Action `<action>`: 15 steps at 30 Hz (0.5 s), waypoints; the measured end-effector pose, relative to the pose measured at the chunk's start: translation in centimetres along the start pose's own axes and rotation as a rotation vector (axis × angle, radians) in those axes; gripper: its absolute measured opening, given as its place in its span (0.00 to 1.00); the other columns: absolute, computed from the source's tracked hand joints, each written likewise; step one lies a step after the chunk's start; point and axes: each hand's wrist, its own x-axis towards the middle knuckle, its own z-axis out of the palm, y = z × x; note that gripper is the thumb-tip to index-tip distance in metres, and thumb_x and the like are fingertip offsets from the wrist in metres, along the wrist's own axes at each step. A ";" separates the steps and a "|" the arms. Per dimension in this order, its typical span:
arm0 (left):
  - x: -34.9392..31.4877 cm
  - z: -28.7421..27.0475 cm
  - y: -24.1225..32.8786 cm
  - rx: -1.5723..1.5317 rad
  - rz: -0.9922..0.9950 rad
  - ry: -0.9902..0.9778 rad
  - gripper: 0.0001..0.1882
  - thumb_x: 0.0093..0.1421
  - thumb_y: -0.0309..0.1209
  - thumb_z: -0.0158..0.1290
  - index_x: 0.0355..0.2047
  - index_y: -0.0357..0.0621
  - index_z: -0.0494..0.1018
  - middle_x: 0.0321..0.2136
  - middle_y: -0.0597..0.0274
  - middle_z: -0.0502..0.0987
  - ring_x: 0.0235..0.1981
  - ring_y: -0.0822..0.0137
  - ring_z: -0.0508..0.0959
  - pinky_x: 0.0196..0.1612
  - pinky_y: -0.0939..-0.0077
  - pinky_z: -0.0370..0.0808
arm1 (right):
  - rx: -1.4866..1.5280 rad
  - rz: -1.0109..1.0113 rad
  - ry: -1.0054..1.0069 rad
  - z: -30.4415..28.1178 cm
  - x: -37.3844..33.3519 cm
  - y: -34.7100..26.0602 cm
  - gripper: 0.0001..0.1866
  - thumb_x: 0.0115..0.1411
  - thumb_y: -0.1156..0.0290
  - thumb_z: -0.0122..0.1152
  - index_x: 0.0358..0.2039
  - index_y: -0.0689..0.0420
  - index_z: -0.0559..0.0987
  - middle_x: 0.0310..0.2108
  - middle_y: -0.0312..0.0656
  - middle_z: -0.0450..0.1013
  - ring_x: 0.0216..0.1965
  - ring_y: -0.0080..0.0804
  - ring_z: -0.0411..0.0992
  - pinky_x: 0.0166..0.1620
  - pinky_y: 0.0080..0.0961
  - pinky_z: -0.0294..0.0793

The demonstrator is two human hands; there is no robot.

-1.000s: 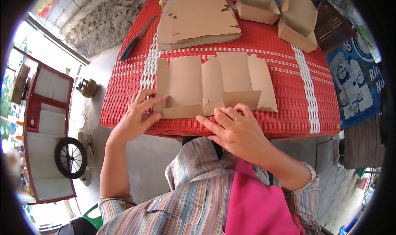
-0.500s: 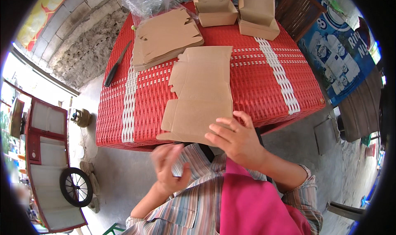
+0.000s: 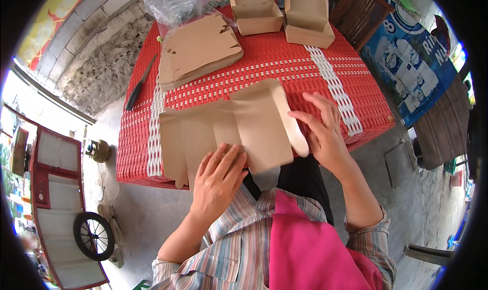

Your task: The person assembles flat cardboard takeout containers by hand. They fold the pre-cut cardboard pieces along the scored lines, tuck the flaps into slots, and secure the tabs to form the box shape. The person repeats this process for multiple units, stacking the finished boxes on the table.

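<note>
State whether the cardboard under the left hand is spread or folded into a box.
Spread: the cardboard shows its panels side by side, creases between them, and no walls joined into a box.

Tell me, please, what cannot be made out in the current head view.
- Head view: the patch of cardboard sheet beneath the left fingers, which cover it.
- Head view: whether the right fingers touch the sheet's raised flap; their overlap hides any contact.
- Head view: the sheet count in the cardboard stack; its layered edges are too fine.
- Head view: the top of the left open box, cut off by the upper edge.
</note>
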 end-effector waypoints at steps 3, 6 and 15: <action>1.9 0.3 0.3 -0.028 -0.107 0.020 0.23 0.56 0.34 0.62 0.52 0.42 0.76 0.56 0.56 0.74 0.59 0.52 0.71 0.61 0.55 0.65 | 0.037 -0.070 -0.147 -1.1 -0.6 -0.6 0.29 0.50 0.86 0.55 0.53 0.49 0.77 0.59 0.37 0.66 0.62 0.38 0.62 0.64 0.44 0.55; 2.1 0.3 -0.1 -0.040 -0.090 -0.002 0.24 0.55 0.33 0.62 0.52 0.41 0.75 0.56 0.56 0.74 0.60 0.52 0.70 0.61 0.56 0.65 | 0.046 -0.109 -0.269 -1.3 -1.7 -0.3 0.27 0.51 0.83 0.57 0.53 0.49 0.77 0.56 0.32 0.69 0.60 0.31 0.65 0.65 0.44 0.56; 3.1 -2.2 -0.1 -0.101 -0.083 -0.105 0.20 0.52 0.24 0.61 0.47 0.38 0.77 0.52 0.54 0.76 0.57 0.50 0.72 0.60 0.57 0.67 | 0.265 -0.221 -0.175 -0.6 -1.5 0.0 0.20 0.50 0.79 0.63 0.46 0.57 0.79 0.47 0.38 0.73 0.49 0.35 0.72 0.54 0.36 0.71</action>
